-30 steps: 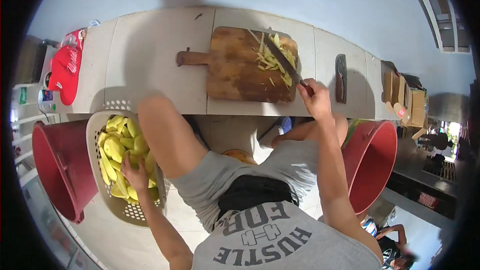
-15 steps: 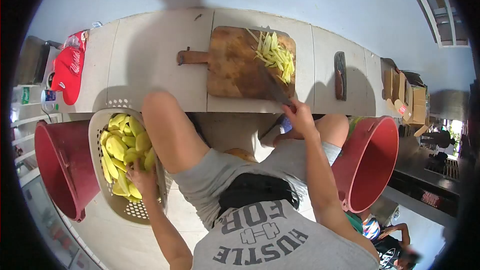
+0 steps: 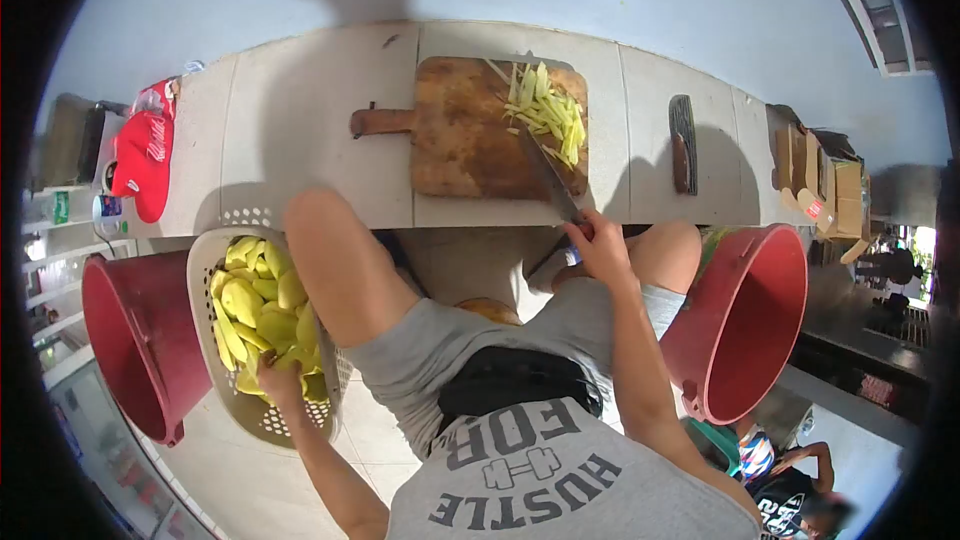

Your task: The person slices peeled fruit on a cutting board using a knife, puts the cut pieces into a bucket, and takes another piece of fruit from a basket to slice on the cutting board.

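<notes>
My right hand [image 3: 603,248] is closed round the handle of a kitchen knife [image 3: 548,176]. Its blade slants up and left over the wooden chopping board [image 3: 455,140], the tip close to a heap of pale green mango strips [image 3: 545,108]. On the left, a cream plastic basket [image 3: 203,285] with holes in its wall holds many peeled green mango slices [image 3: 243,302]. Down inside it, my left hand [image 3: 282,378] has its fingers bent against the slices and seems to pinch one; the fingertips are partly hidden.
Red tubs stand at the left [image 3: 135,340] and right [image 3: 755,325]. On the tiled counter [image 3: 310,130] lie a dark-striped object with a brown handle [image 3: 683,145] and a red cap [image 3: 148,155]. Cardboard boxes [image 3: 830,185] are at right. Another person [image 3: 790,490] is at lower right.
My left hand has shifted down and slightly left among the mango slices. The knife stays in my right hand over the board, its blade turned a little. The whole view has shifted slightly.
</notes>
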Motion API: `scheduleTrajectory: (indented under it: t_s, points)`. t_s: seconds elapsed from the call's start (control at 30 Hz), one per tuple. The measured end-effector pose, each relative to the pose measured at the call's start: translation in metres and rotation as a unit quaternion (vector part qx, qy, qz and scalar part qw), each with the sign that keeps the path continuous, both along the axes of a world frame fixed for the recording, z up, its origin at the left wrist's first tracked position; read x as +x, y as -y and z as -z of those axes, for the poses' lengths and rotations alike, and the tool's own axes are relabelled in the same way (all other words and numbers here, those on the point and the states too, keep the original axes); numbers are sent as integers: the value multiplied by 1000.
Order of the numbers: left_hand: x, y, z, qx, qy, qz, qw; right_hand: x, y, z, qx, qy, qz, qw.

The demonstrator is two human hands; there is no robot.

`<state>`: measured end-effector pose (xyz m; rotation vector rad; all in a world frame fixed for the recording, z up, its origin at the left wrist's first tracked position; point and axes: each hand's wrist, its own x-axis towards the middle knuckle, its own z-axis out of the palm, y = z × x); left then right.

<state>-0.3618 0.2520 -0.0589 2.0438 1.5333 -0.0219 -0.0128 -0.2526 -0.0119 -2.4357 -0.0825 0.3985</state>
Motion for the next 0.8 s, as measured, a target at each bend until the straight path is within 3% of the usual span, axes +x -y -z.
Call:
scheduleTrajectory:
  t_s: [0.03, 0.07, 0.1, 0.13, 0.17, 0.27, 0.33, 0.37, 0.4, 0.43, 0.47, 0.5, 0.57, 0.63, 0.77, 0.8]
  points:
    - [-1, -7, -3, 12, -4, -5, 1000, -2, 0, -3, 13, -5, 4, 1000]
    - [-4, -14, -7, 25, 104, -25, 994, -4, 0, -6, 10, -5, 9, 1000]
    - [35, 7, -61, -2, 120, -40, 992, -5, -1, -9, 21, -4, 4, 1000]
    - [42, 2, -71, -71, 278, -86, 954, -5, -1, -10, 32, -4, -4, 999]
    - [53, -2, -88, -100, 348, -71, 930, -6, -2, -9, 32, -4, -5, 999]
    - [106, -8, -143, -194, 516, -24, 834, -10, -7, -4, 32, 2, -12, 999]
    - [155, -1, -150, -254, 598, 0, 760, -13, -14, -2, 60, -27, -9, 998]
    - [196, 38, -169, -252, 583, -91, 767, -16, -17, -1, 61, -26, -5, 998]
    - [210, 29, -134, -411, 626, 28, 662, -18, -22, 1, 75, -10, -7, 997]
    - [235, 56, -117, -481, 588, -49, 648, -19, -25, 2, 89, 6, -8, 996]
    - [273, 102, -117, -572, 572, -40, 587, -19, -27, 2, 89, 9, -6, 996]
    - [293, 129, -103, -599, 545, -17, 586, -19, -29, 1, 93, -6, -5, 996]
    - [329, 179, -99, -702, 403, -169, 563, -20, -32, 1, 97, -22, 2, 995]
    - [350, 208, -83, -802, 412, -22, 432, -22, -32, -2, 99, 2, 16, 995]
    - [371, 239, -62, -795, 384, -39, 468, -20, -31, -3, 87, -10, 45, 995]
    - [373, 242, -69, -775, 353, -12, 524, -19, -31, -3, 90, -3, 50, 995]
